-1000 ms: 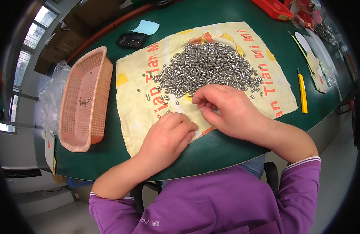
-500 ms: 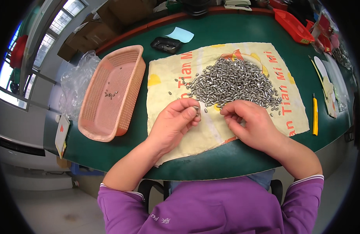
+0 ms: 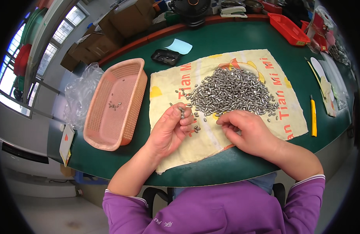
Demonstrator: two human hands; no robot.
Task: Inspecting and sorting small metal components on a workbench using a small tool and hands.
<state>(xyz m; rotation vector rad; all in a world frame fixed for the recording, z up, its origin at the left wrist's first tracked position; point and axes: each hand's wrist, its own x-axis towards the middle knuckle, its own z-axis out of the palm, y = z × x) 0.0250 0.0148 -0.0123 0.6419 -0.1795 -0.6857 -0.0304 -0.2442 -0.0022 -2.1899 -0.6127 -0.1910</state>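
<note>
Head view looks down on a yellow printed sack (image 3: 227,128) spread flat on a green table (image 3: 234,43), red lettering running along its right and left parts and an orange picture near its far edge, half covered. A heap of small metal pieces (image 3: 234,91) lies on the far middle of the sack, with strays scattered toward the near side. The left hand (image 3: 170,130) is raised just above the sack, fingers curled, pinching a few of the metal pieces at its fingertips. The right hand (image 3: 248,130) rests on the sack at the near edge of the heap, fingers bent down on the cloth; whether it grips anything cannot be told.

Left of the sack stands a pink plastic basket (image 3: 127,121) with a few small pieces on its floor. A crumpled clear plastic bag (image 3: 80,97) lies beyond it, and a small card with a red mark (image 3: 66,142) hangs at the table's near left edge. A light blue paper (image 3: 179,46) and a black pouch (image 3: 165,57) lie past the sack. A yellow knife (image 3: 312,117) lies to the right, red trays (image 3: 290,28) at the far right. Cardboard boxes (image 3: 98,37) stand by the windows (image 3: 47,54); what they hold is hidden.
</note>
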